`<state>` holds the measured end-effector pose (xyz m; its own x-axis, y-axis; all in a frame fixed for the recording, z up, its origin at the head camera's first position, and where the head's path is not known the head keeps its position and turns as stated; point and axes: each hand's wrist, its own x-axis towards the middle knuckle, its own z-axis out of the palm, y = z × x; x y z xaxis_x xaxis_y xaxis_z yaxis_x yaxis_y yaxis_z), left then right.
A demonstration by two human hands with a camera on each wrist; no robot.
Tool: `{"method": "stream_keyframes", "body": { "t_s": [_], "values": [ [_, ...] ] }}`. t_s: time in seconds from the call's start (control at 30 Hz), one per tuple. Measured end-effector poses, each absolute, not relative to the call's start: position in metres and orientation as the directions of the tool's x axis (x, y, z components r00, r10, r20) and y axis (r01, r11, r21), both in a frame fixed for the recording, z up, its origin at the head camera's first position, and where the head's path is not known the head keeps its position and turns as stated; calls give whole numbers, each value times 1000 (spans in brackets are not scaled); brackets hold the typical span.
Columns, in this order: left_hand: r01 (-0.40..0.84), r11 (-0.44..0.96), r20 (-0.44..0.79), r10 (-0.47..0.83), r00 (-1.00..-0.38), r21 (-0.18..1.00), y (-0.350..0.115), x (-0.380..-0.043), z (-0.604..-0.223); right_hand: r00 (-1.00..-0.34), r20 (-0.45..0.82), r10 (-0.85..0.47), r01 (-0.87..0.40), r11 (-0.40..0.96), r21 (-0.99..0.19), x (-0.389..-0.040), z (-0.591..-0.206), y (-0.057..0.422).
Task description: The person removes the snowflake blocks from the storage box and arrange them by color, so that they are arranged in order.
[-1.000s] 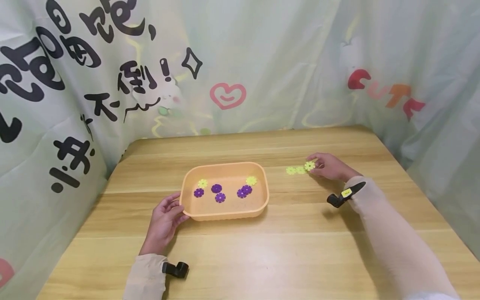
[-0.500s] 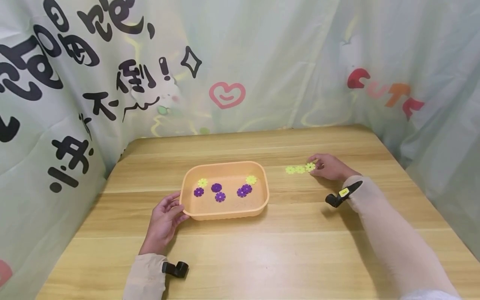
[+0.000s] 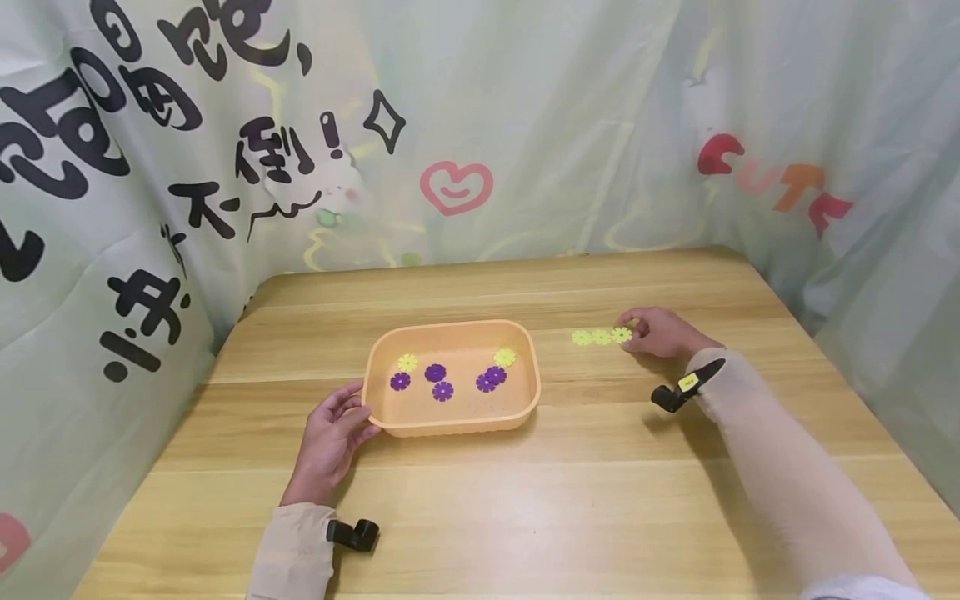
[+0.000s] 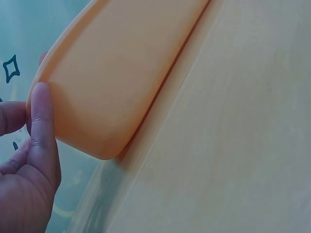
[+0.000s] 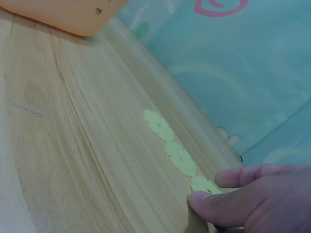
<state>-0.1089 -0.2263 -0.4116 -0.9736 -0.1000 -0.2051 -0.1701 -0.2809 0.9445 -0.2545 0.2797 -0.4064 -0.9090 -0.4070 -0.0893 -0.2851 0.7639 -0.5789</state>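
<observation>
An orange plastic tray stands on the table, with purple and yellow flower-shaped pieces inside. My left hand grips its left front corner, the thumb on the near side and fingers around the rim. To the right of the tray, three yellow flower pieces lie in a row touching one another: a left one, a middle one and a right one. My right hand pinches the right-hand flower piece between thumb and fingertips, its outer edge hidden by them in the right wrist view.
Several purple flower pieces, one of them near the tray's middle, lie with two yellow ones in the tray. The wooden table reaches back to a pale printed curtain, which also hangs along both sides.
My right hand has lowered the third yellow flower piece into line at the right end of the row. The left hand has stayed on the tray.
</observation>
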Motion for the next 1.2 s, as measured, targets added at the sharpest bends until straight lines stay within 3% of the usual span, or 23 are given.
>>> {"method": "stream_keyframes", "body": {
  "t_s": [0.4,0.7,1.2],
  "values": [
    [-176,-251,-206,-97,-974,952,-228,-103,-414,-905,-94,-414,-294,770,-566,-253,-408,277],
    [-167,-266,-199,-98,-975,949,-228,-108,-412,-897,-63,-437,-320,743,-588,-255,-386,263],
    [-168,-264,-200,-99,-975,950,-227,-109,-412,-817,-17,-577,-444,648,-619,-260,-344,207]
  ]
}}
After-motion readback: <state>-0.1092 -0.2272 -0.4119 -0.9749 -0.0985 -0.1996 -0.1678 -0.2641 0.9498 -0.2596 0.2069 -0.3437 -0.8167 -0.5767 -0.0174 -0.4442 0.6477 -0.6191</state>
